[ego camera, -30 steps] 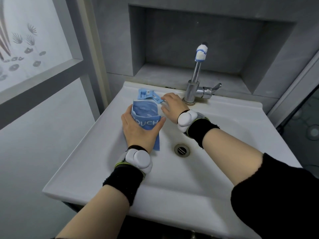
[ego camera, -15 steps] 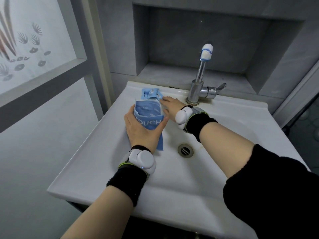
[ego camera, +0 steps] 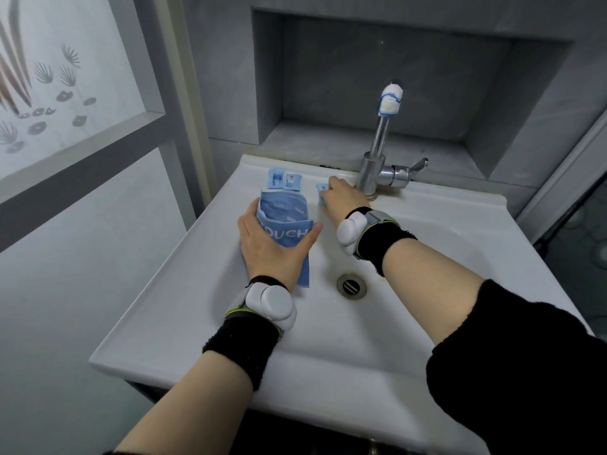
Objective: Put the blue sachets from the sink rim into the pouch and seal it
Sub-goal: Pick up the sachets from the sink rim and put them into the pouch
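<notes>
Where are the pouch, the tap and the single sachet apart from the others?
pouch (ego camera: 284, 211): head view, open top part above the letters.
tap (ego camera: 377, 142): head view, upright metal pipe.
single sachet (ego camera: 321, 192): head view, its visible blue face.

We are in a bathroom. We see a white washbasin (ego camera: 345, 372) with a chrome tap (ego camera: 378, 149) and a drain (ego camera: 351, 286), set below a grey tiled niche (ego camera: 394, 77). Beside it stands a frosted, patterned glass panel (ego camera: 75, 93).
</notes>
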The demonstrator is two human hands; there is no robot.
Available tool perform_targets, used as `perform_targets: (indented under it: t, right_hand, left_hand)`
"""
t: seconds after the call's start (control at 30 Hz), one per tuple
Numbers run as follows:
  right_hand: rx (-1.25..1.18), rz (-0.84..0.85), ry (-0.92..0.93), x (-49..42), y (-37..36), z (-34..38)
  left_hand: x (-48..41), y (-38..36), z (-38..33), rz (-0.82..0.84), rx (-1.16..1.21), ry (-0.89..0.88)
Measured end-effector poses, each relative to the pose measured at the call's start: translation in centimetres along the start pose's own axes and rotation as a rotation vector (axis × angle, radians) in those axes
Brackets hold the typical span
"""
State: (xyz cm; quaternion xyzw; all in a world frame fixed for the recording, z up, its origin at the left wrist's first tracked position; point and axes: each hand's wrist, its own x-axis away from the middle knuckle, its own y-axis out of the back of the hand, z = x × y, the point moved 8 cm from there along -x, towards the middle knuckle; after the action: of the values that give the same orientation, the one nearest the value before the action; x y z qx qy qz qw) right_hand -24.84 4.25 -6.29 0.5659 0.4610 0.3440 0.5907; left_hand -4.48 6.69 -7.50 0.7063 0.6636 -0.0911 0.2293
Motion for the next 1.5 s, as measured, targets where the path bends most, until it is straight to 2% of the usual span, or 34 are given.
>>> perform_targets:
  t: [0.17,0.3,0.47,0.7,0.83,0.93,1.07,1.27,1.5]
  right_hand:
    - [0.080,-0.086,-0.003,0.8,1.3,-0.4]
    - [-0.022,-0.190,-0.030,2.3,2.0,-1.0]
    - [-0.402,-0.399,-0.218,6.6,3.7,-4.2]
    - [-0.972,-0.517,-0.533,12.8,2.8,-8.1]
    - [-1.187,-0.548,-0.591,15.6,2.2,-8.8]
    - [-1.283,-0.570,-0.621,17.2,1.6,-9.0]
    - [-1.267,-0.587,-0.652,18.7,0.3,-8.8]
    - [-1.439,-0.541,-0.656,18.3,-0.4,-8.3]
    - [-1.497,-0.573,-0.617,18.2,0.5,-8.2]
  left_hand:
    - [0.0,-0.2,0.1,0.010,-0.005,0.000]
    - [0.0,-0.2,0.2,0.020,-0.004,0.014]
    - [0.3,-0.5,0.0,0.061,0.007,0.017]
    - [1.2,-1.6,-1.7,0.202,-0.069,-0.117]
    - [2.1,-3.0,-2.8,0.322,-0.123,-0.198]
    - [2.3,-3.4,-3.1,0.350,-0.168,-0.235]
    - [2.6,-3.8,-2.6,0.417,-0.186,-0.212]
    - [2.8,-4.4,-2.2,0.482,-0.219,-0.196]
    - [3.0,-4.8,-2.4,0.498,-0.294,-0.266]
